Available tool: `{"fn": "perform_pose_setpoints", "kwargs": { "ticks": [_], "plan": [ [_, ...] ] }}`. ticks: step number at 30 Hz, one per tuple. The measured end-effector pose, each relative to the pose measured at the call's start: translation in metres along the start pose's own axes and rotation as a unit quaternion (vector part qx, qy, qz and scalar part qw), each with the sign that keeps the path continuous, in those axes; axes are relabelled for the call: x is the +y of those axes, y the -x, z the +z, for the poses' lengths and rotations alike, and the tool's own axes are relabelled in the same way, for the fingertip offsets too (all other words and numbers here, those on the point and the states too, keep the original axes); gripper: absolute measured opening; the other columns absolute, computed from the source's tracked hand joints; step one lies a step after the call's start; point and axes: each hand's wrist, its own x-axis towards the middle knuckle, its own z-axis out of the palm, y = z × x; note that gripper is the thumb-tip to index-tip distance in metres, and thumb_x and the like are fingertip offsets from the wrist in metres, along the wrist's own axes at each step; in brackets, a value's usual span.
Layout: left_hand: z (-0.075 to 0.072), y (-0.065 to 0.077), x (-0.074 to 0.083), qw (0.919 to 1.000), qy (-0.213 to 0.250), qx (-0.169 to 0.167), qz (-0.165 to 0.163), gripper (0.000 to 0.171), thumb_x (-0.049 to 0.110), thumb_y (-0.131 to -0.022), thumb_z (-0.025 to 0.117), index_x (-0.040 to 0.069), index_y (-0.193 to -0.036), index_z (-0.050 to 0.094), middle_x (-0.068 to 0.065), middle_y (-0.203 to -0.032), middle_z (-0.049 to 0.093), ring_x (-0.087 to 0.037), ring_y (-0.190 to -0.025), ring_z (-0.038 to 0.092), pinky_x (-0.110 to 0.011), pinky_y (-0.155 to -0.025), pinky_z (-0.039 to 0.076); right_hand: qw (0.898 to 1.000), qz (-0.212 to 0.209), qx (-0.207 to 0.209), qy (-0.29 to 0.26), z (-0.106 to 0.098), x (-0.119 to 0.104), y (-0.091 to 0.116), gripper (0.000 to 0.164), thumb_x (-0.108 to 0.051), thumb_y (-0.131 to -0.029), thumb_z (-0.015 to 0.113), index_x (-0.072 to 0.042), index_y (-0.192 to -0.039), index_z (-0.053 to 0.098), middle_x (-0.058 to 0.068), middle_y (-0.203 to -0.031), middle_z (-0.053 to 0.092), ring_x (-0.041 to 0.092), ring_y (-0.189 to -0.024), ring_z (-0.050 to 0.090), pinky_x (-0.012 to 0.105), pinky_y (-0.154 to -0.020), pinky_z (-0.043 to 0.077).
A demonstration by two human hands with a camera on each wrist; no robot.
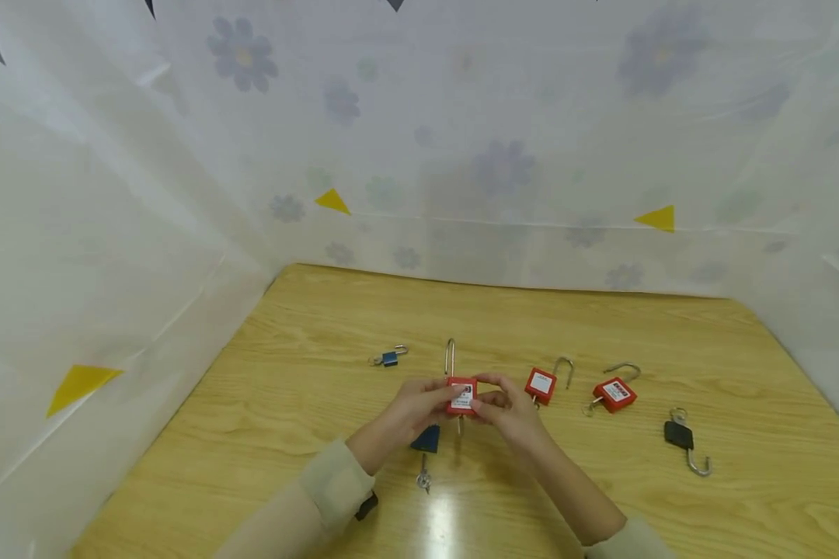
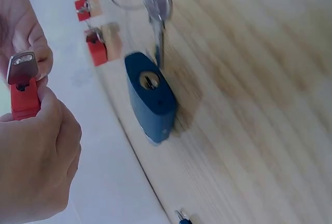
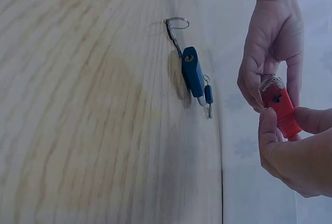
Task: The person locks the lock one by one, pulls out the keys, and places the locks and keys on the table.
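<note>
A red padlock (image 1: 462, 405) with a white label is pinched between both hands above the wooden table. My left hand (image 1: 411, 408) holds its left edge, with the thumb on the label. On its right edge, the fingers of my right hand (image 1: 513, 413) grip the body. A metal shackle (image 1: 450, 357) shows above the red body, and a key (image 2: 23, 67) sits in the underside in the left wrist view. Below the left hand lies a blue padlock (image 1: 426, 439), partly hidden by that hand, with keys (image 1: 423, 477) on a ring beside its keyhole end.
Two more red padlocks (image 1: 541, 386) with raised shackles lie to the right, and a black padlock (image 1: 679, 435) lies farther right. A small blue padlock (image 1: 390, 359) is at the back left. Something black (image 1: 367, 506) pokes out beside the left sleeve. White patterned sheeting (image 1: 461, 233) walls the table.
</note>
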Motion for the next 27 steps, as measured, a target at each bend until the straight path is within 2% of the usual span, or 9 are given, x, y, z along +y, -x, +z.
{"fn": "perform_pose_setpoints", "kwargs": {
  "ticks": [7, 11, 18, 27],
  "plan": [
    [0.003, 0.021, -0.006, 0.9993, 0.002, -0.038, 0.001, 0.037, 0.013, -0.091, 0.058, -0.009, -0.121, 0.053, -0.02, -0.12, 0.059, -0.013, -0.091, 0.063, -0.028, -0.085, 0.054, 0.998, -0.044, -0.045, 0.02, -0.009, 0.0, 0.024, 0.042, 0.001, -0.089, 0.055, 0.01, -0.128, 0.041, 0.02, -0.098, 0.061, 0.011, -0.084, 0.059, 0.035, -0.077, 0.056],
    [0.005, 0.03, -0.011, 0.9988, 0.005, -0.048, -0.001, 0.037, 0.012, -0.09, 0.06, -0.01, -0.119, 0.053, -0.02, -0.116, 0.06, -0.014, -0.09, 0.064, -0.028, -0.083, 0.054, 0.997, -0.054, -0.059, 0.017, -0.012, 0.003, 0.035, 0.044, 0.0, -0.088, 0.057, 0.011, -0.127, 0.04, 0.021, -0.097, 0.061, 0.009, -0.083, 0.059, 0.031, -0.074, 0.056],
    [0.008, 0.043, -0.02, 0.9982, 0.02, -0.057, 0.003, 0.034, 0.009, -0.089, 0.061, -0.01, -0.116, 0.053, -0.019, -0.111, 0.062, -0.016, -0.087, 0.066, -0.028, -0.081, 0.055, 0.997, -0.045, -0.066, 0.007, -0.013, 0.008, 0.052, 0.047, -0.004, -0.087, 0.059, 0.01, -0.127, 0.039, 0.012, -0.095, 0.061, 0.008, -0.082, 0.06, 0.028, -0.075, 0.056],
    [0.009, 0.048, -0.022, 0.9974, 0.022, -0.069, 0.001, 0.036, 0.012, -0.089, 0.061, -0.008, -0.117, 0.054, -0.017, -0.113, 0.062, -0.017, -0.092, 0.066, -0.03, -0.084, 0.054, 0.997, -0.042, -0.065, -0.009, -0.013, 0.009, 0.059, 0.049, -0.004, -0.087, 0.06, 0.011, -0.128, 0.038, 0.009, -0.095, 0.059, 0.008, -0.082, 0.06, 0.025, -0.075, 0.055]
  ]
}}
